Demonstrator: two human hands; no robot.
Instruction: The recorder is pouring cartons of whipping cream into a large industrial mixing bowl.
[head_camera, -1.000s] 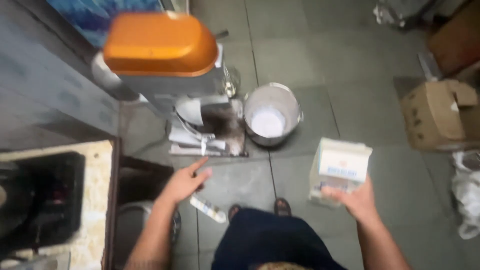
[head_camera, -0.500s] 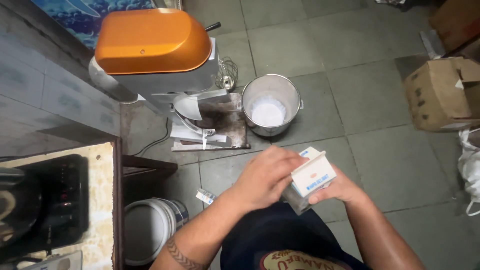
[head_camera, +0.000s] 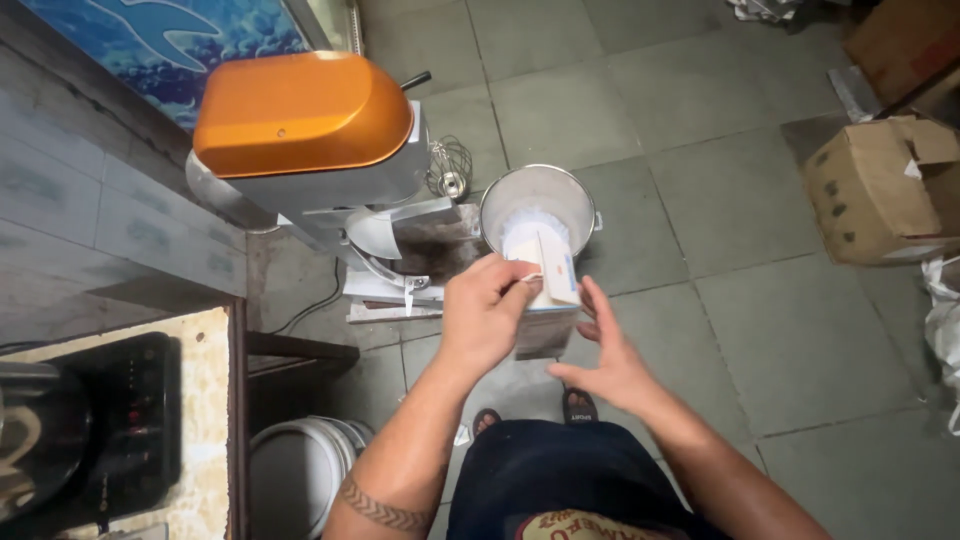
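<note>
The left hand (head_camera: 487, 312) gripped the top edge of a white paper-wrapped packet with blue print (head_camera: 551, 283), while the right hand (head_camera: 610, 352) lay open against its lower side. The packet hung just above a round steel bowl with white powder inside (head_camera: 538, 203) on the grey tiled floor (head_camera: 760, 300), beside an orange-topped stand mixer (head_camera: 305, 130). A brown cardboard box (head_camera: 880, 190) stood well apart to the right.

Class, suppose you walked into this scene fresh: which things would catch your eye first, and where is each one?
First, the big orange-topped stand mixer at upper left, standing on the grey tiled floor. Next, at centre, the left hand and right hand hold a white packet above a steel bucket with white powder inside. A cardboard box sits at far right.
</note>
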